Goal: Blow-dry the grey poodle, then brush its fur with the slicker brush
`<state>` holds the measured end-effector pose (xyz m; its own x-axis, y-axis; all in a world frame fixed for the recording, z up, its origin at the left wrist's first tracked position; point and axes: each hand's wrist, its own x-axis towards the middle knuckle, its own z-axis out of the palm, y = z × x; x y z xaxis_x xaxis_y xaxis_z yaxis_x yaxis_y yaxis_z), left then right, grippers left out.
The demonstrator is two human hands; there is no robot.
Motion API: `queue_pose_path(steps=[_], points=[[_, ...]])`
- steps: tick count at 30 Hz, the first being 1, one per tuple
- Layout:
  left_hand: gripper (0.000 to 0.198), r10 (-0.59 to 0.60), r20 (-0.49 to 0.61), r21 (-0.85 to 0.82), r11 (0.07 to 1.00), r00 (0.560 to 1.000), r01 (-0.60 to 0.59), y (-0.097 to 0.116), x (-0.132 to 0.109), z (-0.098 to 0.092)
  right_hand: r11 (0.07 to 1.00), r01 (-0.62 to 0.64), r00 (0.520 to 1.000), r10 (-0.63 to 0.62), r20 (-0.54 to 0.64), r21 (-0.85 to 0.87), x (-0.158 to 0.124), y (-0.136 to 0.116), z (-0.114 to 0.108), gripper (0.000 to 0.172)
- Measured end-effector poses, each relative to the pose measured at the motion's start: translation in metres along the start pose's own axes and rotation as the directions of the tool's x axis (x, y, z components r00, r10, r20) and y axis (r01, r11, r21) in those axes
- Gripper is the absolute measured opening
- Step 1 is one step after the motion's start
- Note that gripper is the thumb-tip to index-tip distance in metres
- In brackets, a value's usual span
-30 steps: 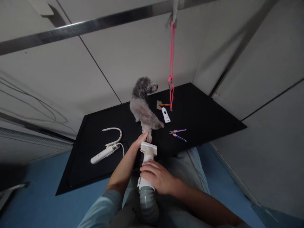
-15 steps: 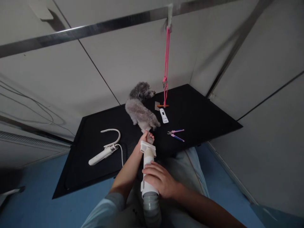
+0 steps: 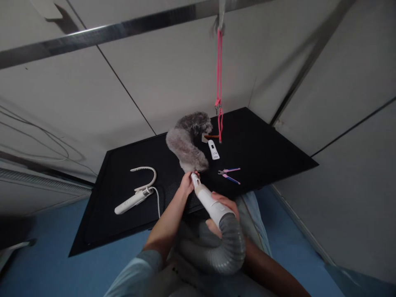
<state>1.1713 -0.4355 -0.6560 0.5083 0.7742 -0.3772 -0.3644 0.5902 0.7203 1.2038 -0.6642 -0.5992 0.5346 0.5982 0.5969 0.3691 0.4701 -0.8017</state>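
A grey curly-haired dog (image 3: 184,148) stands on the black table (image 3: 262,148), its rear towards me and its head bent to the right. My left hand (image 3: 187,182) is closed round the dog's hind leg, whose paw is mostly hidden behind the nozzle. Wrapped round the white handle of a pet dryer hose (image 3: 212,205) is my right hand (image 3: 227,204); the nozzle points up and left, close to my left fingers. A ribbed grey hose curves down from the handle towards my body.
Right of the dog lie white clippers (image 3: 213,149), pink-and-blue nail clippers (image 3: 229,175) and a slicker brush (image 3: 212,136). A white corded device (image 3: 133,201) lies at left. A pink grooming loop (image 3: 219,70) hangs from the metal bar (image 3: 123,31).
My right hand has turned the dryer nozzle and swung the handle and hose to the right. The dog has bent its head down and right. My left hand stays at the leg.
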Motion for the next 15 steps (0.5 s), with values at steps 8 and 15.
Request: queue_pose_path(steps=[8, 15], points=[[0.03, 0.125, 0.01, 0.096, 0.987, 0.992, -0.126, -0.011, -0.001, -0.016, 0.987, -0.163, 0.986, 0.163, 0.033, 0.004, 0.017, -0.014, -0.009, 0.054], [0.035, 0.197, 0.052, 0.182, 0.962, 0.979, -0.203, -0.018, -0.002, -0.019, 0.94, -0.324, 0.945, 0.318, -0.074, -0.107, 0.01, -0.007, -0.029, 0.047]])
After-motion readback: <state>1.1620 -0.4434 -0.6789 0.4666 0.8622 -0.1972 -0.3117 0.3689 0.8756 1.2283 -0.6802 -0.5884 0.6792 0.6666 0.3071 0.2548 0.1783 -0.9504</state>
